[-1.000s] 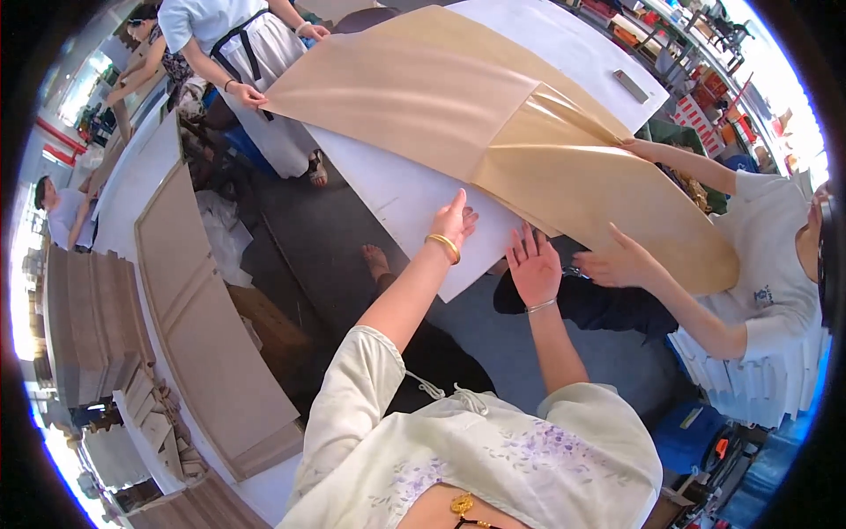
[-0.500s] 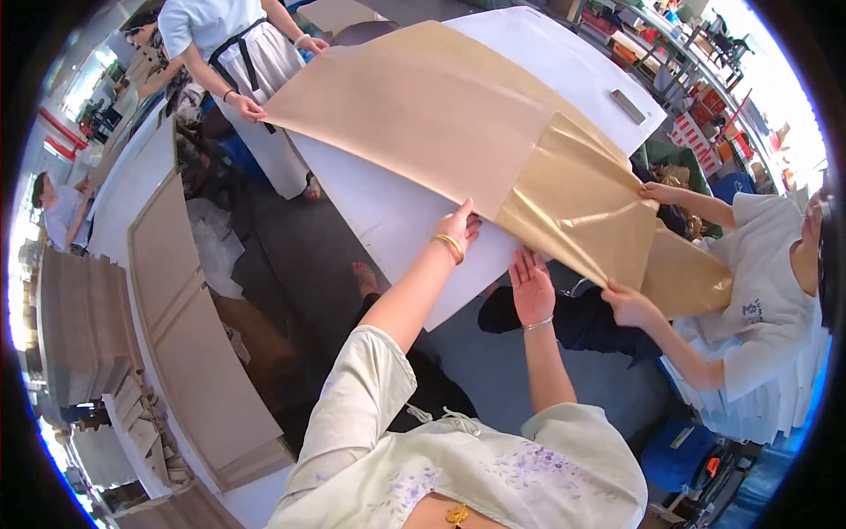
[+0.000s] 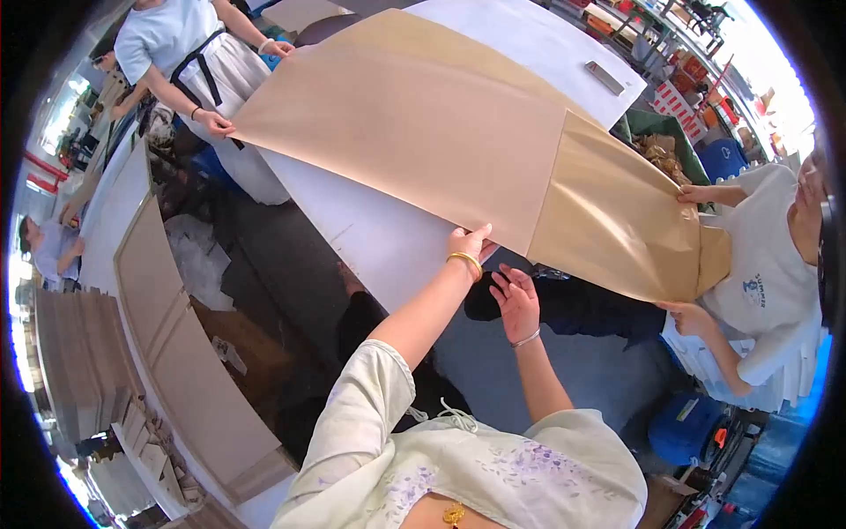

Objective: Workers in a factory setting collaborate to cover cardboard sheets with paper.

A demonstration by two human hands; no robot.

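Note:
A large sheet, matte tan [image 3: 414,123] over most of its width and shiny gold [image 3: 608,207] toward the right, stretches above a white tabletop [image 3: 352,229]. My left hand [image 3: 471,245] pinches its near edge, thumb on top and fingers underneath. Below the gold part, my right hand [image 3: 517,304] is open, palm up with fingers apart, holding nothing. A co-worker's hands [image 3: 214,123] grip the sheet's far left corner and edge. At the right end, another co-worker's hands [image 3: 687,317] hold it by both corners.
A small metal block [image 3: 604,78] rests on the far right of the tabletop. Behind stands a green bin [image 3: 656,128] of crumpled brown material. On my left are a long table with tan panels [image 3: 189,353] and stacked boards [image 3: 79,370]. A blue barrel [image 3: 683,428] stands at lower right.
The co-worker on the right has drawn the gold end farther right, and its wrinkles have flattened. My left hand stays on the near edge; my right hand has dropped slightly away from the sheet.

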